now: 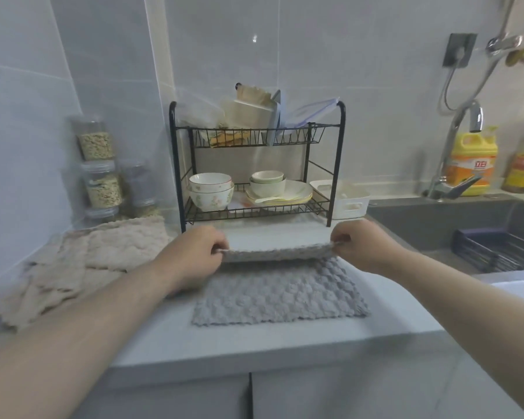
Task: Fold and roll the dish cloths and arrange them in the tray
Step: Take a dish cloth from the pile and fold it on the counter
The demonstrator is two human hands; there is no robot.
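A grey dish cloth [280, 293] lies on the counter in front of me, its far edge lifted off the surface. My left hand [194, 252] pinches the far left corner and my right hand [360, 243] pinches the far right corner, holding that edge up over the rest of the cloth. Several beige dish cloths [82, 261] lie spread in a loose overlapping pile to the left. A white tray [350, 204] with handle slots stands behind, to the right of the rack.
A black two-tier dish rack [254, 164] with bowls and plates stands right behind the grey cloth. Clear jars [100, 167] are stacked at the back left. A dark sink [466, 234] with a faucet and a yellow detergent bottle [472, 161] is on the right.
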